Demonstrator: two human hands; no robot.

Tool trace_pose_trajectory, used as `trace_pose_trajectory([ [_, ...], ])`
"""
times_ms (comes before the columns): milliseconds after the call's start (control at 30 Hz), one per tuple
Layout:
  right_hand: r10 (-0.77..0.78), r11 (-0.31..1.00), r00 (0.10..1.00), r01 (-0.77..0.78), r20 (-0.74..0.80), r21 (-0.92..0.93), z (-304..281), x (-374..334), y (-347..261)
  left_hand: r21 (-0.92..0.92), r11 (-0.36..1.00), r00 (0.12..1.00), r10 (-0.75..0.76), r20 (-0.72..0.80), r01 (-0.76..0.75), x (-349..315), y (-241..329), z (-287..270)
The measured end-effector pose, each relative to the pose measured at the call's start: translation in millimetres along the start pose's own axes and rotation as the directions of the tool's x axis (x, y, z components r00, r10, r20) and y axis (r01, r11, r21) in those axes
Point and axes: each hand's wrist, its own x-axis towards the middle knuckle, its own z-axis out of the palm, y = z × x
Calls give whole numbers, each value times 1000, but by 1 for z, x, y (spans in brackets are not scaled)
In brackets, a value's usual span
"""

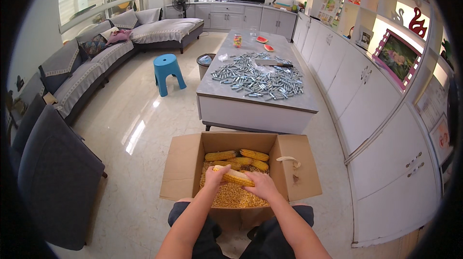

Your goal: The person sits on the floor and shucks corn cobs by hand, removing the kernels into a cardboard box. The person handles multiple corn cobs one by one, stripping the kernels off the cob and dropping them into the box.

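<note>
Between my two hands is an ear of corn (236,177), held crosswise over an open cardboard box (298,153). Its upper side is stripped to pale cob, while yellow kernels still cover the side facing me. My left hand (215,176) grips the left end, and my right hand (263,185) is closed round the right end. Loose corn kernels (236,197) cover the bottom of the box beneath them. Several whole ears of corn (254,154) lie on the kernels at the far side of the box.
A pale strip of husk or cob (289,160) rests on the box's right flap. Beyond stands a grey table (212,92) with many small metal cylinders (260,78), a cleaver (273,63) and watermelon slices (268,48). A blue stool (167,70) and dark chair (60,172) are leftward; white cabinets (347,80) line the right.
</note>
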Motion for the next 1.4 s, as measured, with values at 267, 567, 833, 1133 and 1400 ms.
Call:
trace_pose_trajectory([
  [267,92,973,995,-99,45,209,-6,-4,1,-263,961,946,1,324,89,14,3,-19],
  [567,-17,993,999,13,34,114,8,-11,5,-110,992,981,-47,186,68,10,-2,-19],
  [833,49,991,998,-54,47,121,6,-13,3,-164,977,958,-88,274,137,8,2,-20],
  [1133,128,972,984,-149,123,181,2,-13,8,-187,977,913,-19,409,104,9,2,-23],
  [1400,88,988,992,-99,95,121,0,-17,4,-73,990,953,-93,287,119,10,0,-18],
])
